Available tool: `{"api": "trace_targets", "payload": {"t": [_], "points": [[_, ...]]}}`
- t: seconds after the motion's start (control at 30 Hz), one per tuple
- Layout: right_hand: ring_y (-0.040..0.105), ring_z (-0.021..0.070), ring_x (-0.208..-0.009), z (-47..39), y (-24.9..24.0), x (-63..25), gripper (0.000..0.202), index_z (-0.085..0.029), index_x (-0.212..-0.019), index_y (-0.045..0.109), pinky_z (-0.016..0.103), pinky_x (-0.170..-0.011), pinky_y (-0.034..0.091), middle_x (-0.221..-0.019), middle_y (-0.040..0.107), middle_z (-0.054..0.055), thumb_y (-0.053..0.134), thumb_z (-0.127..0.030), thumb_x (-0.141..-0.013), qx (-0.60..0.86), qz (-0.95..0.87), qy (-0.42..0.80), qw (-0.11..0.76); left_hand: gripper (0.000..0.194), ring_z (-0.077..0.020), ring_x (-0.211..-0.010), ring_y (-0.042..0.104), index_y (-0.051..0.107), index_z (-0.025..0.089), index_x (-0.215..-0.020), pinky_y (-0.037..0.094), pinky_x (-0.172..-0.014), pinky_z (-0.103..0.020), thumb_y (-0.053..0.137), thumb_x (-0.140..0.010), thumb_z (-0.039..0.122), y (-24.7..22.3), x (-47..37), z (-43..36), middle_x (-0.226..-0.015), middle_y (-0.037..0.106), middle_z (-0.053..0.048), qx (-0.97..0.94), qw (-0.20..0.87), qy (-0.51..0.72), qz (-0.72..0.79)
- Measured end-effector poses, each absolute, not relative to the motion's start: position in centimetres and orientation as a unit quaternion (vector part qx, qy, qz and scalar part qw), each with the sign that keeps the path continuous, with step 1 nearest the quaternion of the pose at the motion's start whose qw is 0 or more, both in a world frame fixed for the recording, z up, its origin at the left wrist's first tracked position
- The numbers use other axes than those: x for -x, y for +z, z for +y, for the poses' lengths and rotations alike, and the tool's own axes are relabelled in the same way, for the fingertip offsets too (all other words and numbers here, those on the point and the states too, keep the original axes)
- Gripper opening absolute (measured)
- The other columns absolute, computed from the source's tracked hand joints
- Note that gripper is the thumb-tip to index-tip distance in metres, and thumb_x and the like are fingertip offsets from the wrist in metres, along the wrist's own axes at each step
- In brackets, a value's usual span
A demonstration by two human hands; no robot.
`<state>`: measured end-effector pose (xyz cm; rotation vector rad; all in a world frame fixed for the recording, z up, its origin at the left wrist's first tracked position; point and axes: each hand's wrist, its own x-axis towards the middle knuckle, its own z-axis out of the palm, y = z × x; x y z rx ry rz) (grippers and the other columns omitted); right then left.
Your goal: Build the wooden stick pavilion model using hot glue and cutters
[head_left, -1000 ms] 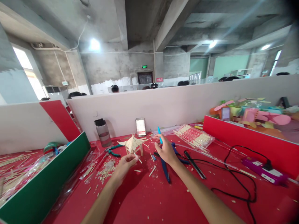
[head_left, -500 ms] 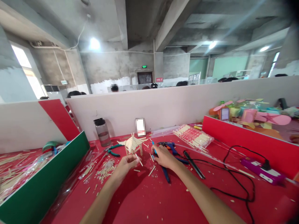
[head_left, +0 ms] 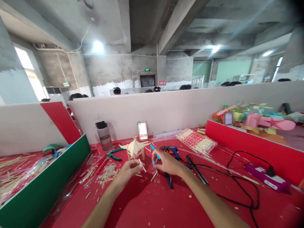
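Pen (head_left: pixel 155 151) part-hidden in right hand (head_left: pixel 169 162)

- Left hand (head_left: pixel 129 168): thumb and index finger pinched together, fingertips turned toward the right hand (head_left: pixel 169 162).
- Right hand: fingers bent in a loose grip, thumb beneath the index finger, tips facing the left hand, near but not touching it.
- Left forearm (head_left: pixel 107 197): bare, running back and leftward from its hand.
- Right forearm (head_left: pixel 204 193): bare, running back and rightward.
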<state>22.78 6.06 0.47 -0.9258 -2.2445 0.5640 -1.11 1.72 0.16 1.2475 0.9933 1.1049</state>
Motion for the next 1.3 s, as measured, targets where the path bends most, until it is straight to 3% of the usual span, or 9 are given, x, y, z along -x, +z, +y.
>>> {"api": "trace_targets", "payload": {"t": [0.13,0.47,0.67,0.87,0.97,1.13,1.3], "points": [[0.06,0.0144,-0.068,4.3,1.3,-22.2,0.023,-0.027,-0.099,0.06,0.024,-0.064,0.042,-0.084,0.066,-0.004,0.069,-0.02,-0.08,0.304,-0.872,0.232,0.304,0.027,-0.0156,-0.068,0.062,0.071,0.015,-0.072,0.049,-0.071,-0.026,0.088,-0.065,0.035,0.3,0.8,1.4,-0.073,0.067,-0.003,-0.535,0.584,0.453,0.41],[0.064,0.0145,-0.08,3.6,2.1,-21.6,0.023,-0.023,-0.105,0.064,0.022,-0.075,0.042,-0.092,0.071,-0.001,0.069,-0.02,-0.082,0.28,-0.893,0.201,0.288,0.024,-0.0168,-0.075,0.064,0.071,0.014,-0.074,0.047,-0.074,-0.026,0.085,-0.069,0.033,-0.2,0.8,1.4,-0.078,0.07,-0.004,-0.541,0.606,0.425,0.4],[0.059,0.0112,-0.068,3.6,1.9,-21.4,0.02,-0.022,-0.102,0.064,0.02,-0.065,0.039,-0.089,0.07,-0.003,0.068,-0.022,-0.083,0.286,-0.893,0.206,0.279,0.025,-0.0194,-0.074,0.065,0.074,0.013,-0.075,0.047,-0.073,-0.029,0.083,-0.072,0.035,-0.1,0.4,1.3,-0.08,0.073,-0.008,-0.566,0.607,0.422,0.365],[0.062,0.0135,-0.075,3.3,2.6,-21.7,0.02,-0.022,-0.102,0.065,0.023,-0.071,0.044,-0.096,0.072,0.0,0.069,-0.025,-0.083,0.261,-0.873,0.259,0.321,0.029,-0.017,-0.069,0.061,0.072,0.012,-0.073,0.045,-0.07,-0.027,0.083,-0.072,0.039,0.1,0.6,1.5,-0.074,0.071,-0.006,-0.588,0.56,0.437,0.387],[0.065,0.0165,-0.083,3.6,3.2,-22.7,0.019,-0.021,-0.105,0.064,0.028,-0.077,0.047,-0.105,0.072,0.006,0.062,-0.034,-0.091,0.235,-0.828,0.323,0.393,0.03,-0.0161,-0.068,0.06,0.072,0.013,-0.074,0.044,-0.069,-0.026,0.082,-0.073,0.042,0.7,0.7,1.3,-0.072,0.069,-0.005,-0.59,0.548,0.441,0.397],[0.06,0.0154,-0.06,5.3,3.4,-24.9,0.046,-0.016,-0.119,0.063,0.026,-0.059,0.045,-0.078,0.073,0.007,0.044,-0.052,-0.1,0.207,-0.734,0.437,0.477,0.029,-0.0151,-0.073,0.06,0.072,0.015,-0.07,0.042,-0.07,-0.024,0.083,-0.07,0.042,1.8,0.8,0.8,-0.081,0.071,-0.004,-0.575,0.532,0.472,0.406],[0.057,0.0134,-0.055,5.7,3.3,-25.4,0.047,-0.013,-0.099,0.075,0.024,-0.053,0.042,-0.067,0.071,0.006,0.053,-0.054,-0.095,0.22,-0.731,0.454,0.459,0.027,-0.0174,-0.08,0.062,0.072,0.016,-0.069,0.043,-0.075,-0.024,0.084,-0.067,0.04,1.8,0.6,0.9,-0.084,0.073,-0.004,-0.559,0.523,0.497,0.408]]}}
